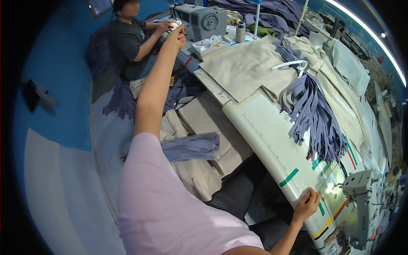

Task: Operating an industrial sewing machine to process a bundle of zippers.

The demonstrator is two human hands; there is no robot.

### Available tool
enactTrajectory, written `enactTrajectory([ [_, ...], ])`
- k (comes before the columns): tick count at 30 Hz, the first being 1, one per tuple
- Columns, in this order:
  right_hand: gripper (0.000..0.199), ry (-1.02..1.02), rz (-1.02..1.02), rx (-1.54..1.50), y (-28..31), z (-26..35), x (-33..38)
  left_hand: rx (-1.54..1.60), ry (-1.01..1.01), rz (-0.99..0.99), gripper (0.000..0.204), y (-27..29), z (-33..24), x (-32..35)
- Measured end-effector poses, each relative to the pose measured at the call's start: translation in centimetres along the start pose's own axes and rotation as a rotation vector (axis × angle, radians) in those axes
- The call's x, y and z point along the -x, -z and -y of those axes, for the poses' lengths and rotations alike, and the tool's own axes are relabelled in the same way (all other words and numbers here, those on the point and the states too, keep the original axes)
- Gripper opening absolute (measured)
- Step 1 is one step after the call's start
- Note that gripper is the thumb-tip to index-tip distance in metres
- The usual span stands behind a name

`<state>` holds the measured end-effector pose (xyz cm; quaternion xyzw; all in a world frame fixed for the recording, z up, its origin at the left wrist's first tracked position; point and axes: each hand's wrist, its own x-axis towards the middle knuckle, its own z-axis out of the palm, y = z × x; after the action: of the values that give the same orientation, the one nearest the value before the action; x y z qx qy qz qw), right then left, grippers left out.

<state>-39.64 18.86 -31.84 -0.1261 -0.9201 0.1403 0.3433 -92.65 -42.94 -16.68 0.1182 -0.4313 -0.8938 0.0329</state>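
Small bright item (175, 25) was at the fingertips of the left hand (176, 39), beside the far machine (202, 22); too blurred to name. Left arm was outstretched, fingers curled; could not tell whether they gripped the item. Right hand (307, 205) was at the front edge of the white table (259, 123), fingers bent, tips close to the thumb; could not tell if anything was pinched. Just beyond it stood the near machine (359, 191), lamp lit. Green tape (289, 177) marked the table nearby. Farther up lay a bundle of purple-grey strips (314, 114), partly over beige cloth (246, 63). Bagged strips (191, 147) rested on beige pieces (210, 119) below the table edge. Thread cone (240, 33) stood behind the cloth. Co-worker (127, 40) was at the far machine, hands near the left hand.
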Motion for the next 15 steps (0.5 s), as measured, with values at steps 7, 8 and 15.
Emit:
enactTrajectory([
  [7,0.015,-0.014,-0.011,0.006,-0.1,0.2,-0.1,-0.038,-0.112,0.215,0.018,-1.6,0.2,-1.6],
  [8,0.015,-0.026,-0.013,0.014,-0.2,0.3,-0.2,-0.041,-0.102,0.224,0.018,-1.3,1.1,-1.5],
  [15,0.014,-0.007,0.001,0.025,0.3,0.3,-0.5,0.023,0.005,0.005,0.014,0.5,3.4,-0.9],
])
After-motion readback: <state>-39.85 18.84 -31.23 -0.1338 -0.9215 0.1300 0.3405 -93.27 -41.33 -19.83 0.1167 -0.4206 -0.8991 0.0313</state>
